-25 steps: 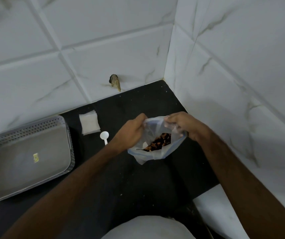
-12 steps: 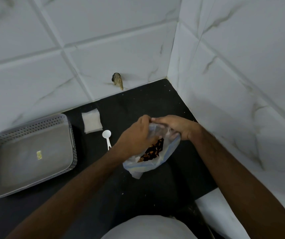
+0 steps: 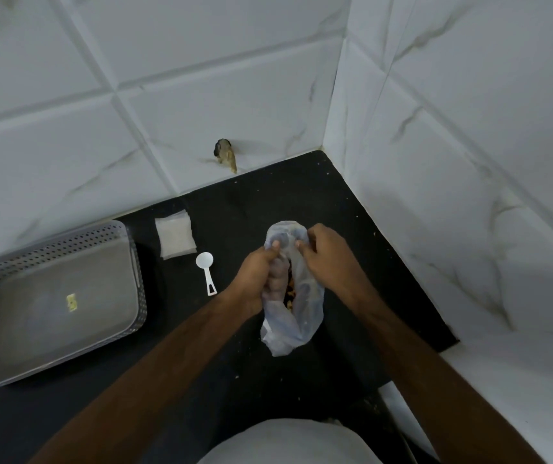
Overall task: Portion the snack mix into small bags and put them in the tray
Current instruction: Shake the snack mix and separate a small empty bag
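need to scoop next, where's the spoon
The spoon lies on the black counter, between the small bags and the left hand.

Glossy marbled wall tiles [image 3: 201, 78], matt black counter [image 3: 301, 195], perforated plastic tray [image 3: 50, 249], thin translucent plastic bag [image 3: 305, 316].

A single view is given, taken from a camera worn on the head. It is aimed forward and steeply down at the black bench [image 3: 268, 202], close above it. The wide lens bends the wall tiles [image 3: 201, 61] at the far side and at the right. Both forearms are seen entering from the near edge, with the hands [image 3: 288, 262] met near the middle. The tray [image 3: 127, 249] is cut off by the left edge.
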{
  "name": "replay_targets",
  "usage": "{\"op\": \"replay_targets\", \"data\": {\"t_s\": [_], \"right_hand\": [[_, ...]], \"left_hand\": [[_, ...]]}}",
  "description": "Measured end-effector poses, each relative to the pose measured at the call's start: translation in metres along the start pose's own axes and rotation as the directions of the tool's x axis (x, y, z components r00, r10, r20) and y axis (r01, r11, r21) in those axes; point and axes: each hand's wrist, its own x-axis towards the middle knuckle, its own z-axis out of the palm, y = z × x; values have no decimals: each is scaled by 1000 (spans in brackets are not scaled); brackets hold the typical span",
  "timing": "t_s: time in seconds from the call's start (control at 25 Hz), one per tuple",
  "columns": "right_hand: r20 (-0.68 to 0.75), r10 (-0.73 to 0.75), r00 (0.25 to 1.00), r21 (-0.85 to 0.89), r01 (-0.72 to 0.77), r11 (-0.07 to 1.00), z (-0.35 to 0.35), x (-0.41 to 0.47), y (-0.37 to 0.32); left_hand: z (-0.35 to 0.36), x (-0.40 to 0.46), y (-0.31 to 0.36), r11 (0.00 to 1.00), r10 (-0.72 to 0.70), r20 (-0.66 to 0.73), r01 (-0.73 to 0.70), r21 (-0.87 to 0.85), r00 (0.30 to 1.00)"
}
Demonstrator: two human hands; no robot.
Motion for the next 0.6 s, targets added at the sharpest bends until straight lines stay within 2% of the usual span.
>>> {"op": "replay_targets", "data": {"t_s": [0.08,0.12,0.16,0.2,0.24,0.28,0.32,0.4,0.48,0.56,0.6], "right_hand": [[24,71,997,62,-72,995,3,7,5],[76,133,988,173,-144,974,2,10,7],[128,179,976,287,-209,935,0,10,8],[158,210,965,372,-255,893,-1,10,9],[172,230,958,436,-283,854,-2,10,7],[184,246,952,486,-306,819,-2,10,6],[209,265,941,516,-336,788,-4,11,1],[294,314,903,532,-427,731,-6,14,-12],[373,361,855,518,-514,683,-6,13,-24],[398,304,866,511,-485,710,-4,11,-29],[411,250,877,510,-449,734,-3,9,-30]], "left_hand": [[-6,0,-3,999,41,-58,-40,14,997],[-13,1,-5,991,106,-93,-98,87,990],[-22,3,-5,956,196,-116,-163,245,974],[-34,5,-4,852,290,-115,-201,483,950],[-45,4,-3,668,362,-80,-198,718,929],[-53,3,-2,462,406,-27,-180,868,913],[-57,2,-2,311,434,27,-177,934,901],[-57,-2,-1,136,494,132,-226,965,859],[-49,4,0,-78,559,221,-215,974,799],[-34,12,3,-362,599,306,-90,928,740],[-27,15,7,-464,592,336,-31,885,733]]}}
